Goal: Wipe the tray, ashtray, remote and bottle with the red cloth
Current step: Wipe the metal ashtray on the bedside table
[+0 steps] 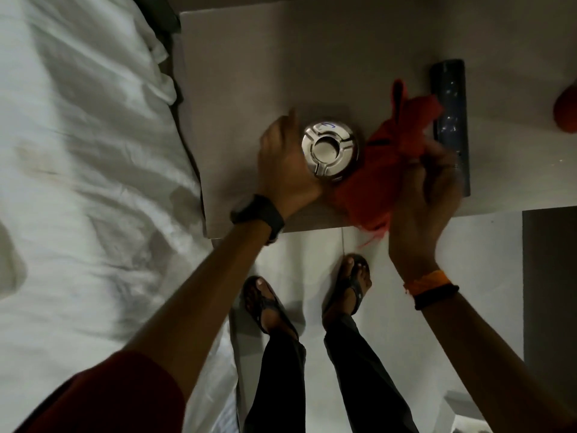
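Observation:
A round shiny metal ashtray (330, 150) rests on the pale bedside table (249, 73). My left hand (285, 164) is at its left side, fingers curled against the rim; the grip itself is hidden. My right hand (427, 195) is shut on the bunched red cloth (384, 160), which hangs just right of the ashtray and touches its edge. A long dark remote (451, 120) lies on the table behind the cloth, partly covered by it. No tray or bottle can be made out.
A bed with rumpled white sheets (87, 167) fills the left side, close against the table. A red rounded object (566, 110) is cut off at the right edge. Below the table's front edge are pale floor tiles and my sandalled feet (312, 295).

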A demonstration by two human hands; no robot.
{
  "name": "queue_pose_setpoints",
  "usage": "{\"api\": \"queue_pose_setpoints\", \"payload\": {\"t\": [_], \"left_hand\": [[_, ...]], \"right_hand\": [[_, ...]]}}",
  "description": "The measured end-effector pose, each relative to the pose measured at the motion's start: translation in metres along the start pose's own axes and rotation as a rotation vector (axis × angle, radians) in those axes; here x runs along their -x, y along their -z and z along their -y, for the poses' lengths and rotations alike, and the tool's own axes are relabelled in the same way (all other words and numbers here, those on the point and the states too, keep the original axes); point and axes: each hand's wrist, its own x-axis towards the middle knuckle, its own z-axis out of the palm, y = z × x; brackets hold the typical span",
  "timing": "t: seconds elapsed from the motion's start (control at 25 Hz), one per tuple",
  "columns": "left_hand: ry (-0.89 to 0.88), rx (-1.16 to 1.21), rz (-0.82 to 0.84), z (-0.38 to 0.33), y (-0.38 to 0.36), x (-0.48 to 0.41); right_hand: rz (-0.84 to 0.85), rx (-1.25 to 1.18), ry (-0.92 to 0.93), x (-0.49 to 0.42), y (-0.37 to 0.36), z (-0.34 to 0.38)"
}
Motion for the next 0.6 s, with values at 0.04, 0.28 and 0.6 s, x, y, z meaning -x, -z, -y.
{"api": "queue_pose_setpoints", "payload": {"t": [0.04, 0.28, 0.6], "left_hand": [[0.027, -0.002, -0.019, -0.006, -0.009, 0.002], [-0.114, -0.112, -0.049, -0.001, -0.018, -0.012], [-0.244, -0.003, 0.174, 0.023, 0.0, -0.023]], "right_hand": [[0.122, 0.064, 0.051, -0.007, -0.011, 0.001], [0.681, 0.828, 0.508, -0.042, -0.041, -0.029], [0.784, 0.844, 0.561, -0.018, 0.007, -0.042]]}}
